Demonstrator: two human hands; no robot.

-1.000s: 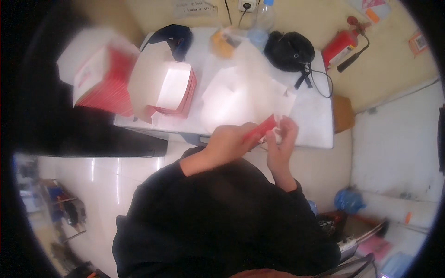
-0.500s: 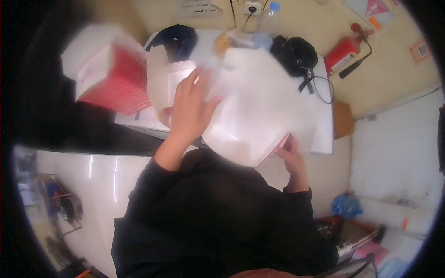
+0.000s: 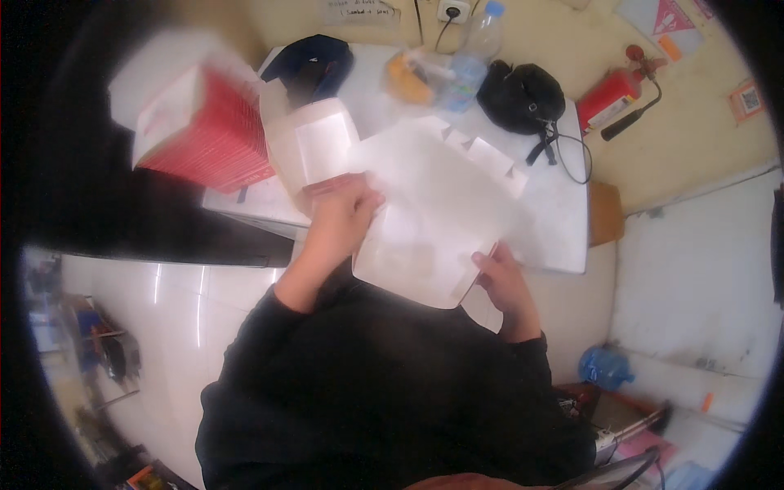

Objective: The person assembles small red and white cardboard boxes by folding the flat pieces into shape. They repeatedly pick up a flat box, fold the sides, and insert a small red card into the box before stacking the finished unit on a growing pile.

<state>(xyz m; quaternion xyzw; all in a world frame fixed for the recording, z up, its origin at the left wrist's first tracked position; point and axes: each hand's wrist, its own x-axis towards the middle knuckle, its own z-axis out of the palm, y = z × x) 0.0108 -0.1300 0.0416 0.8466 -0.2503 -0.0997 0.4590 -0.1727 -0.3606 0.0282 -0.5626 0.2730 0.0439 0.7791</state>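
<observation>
A white cardboard box blank (image 3: 437,208), partly folded and with cut tabs along its far edge, is held in front of my body above the table's near edge. My left hand (image 3: 341,216) has its fingers curled over the blank's left edge. At the near right corner, my right hand (image 3: 506,282) pinches the raised side between thumb and fingers. Beyond my left hand lies a partly folded box (image 3: 327,143), white inside, with a reddish outer side showing near my wrist. The tall stack of red and white cardboard blanks (image 3: 214,135) stands to the left.
On the white table (image 3: 563,237) are a dark blue cap-like item (image 3: 314,65), a yellow item in clear plastic (image 3: 408,77), a plastic bottle (image 3: 474,61) and a black bag (image 3: 520,98). A fire extinguisher (image 3: 608,98) hangs right. A blue water jug (image 3: 604,367) lies lower right.
My left hand came down from above the blank and closed on its left edge. The blank tipped and its far tabs came into view. My right hand kept its grip, shifting slightly.
</observation>
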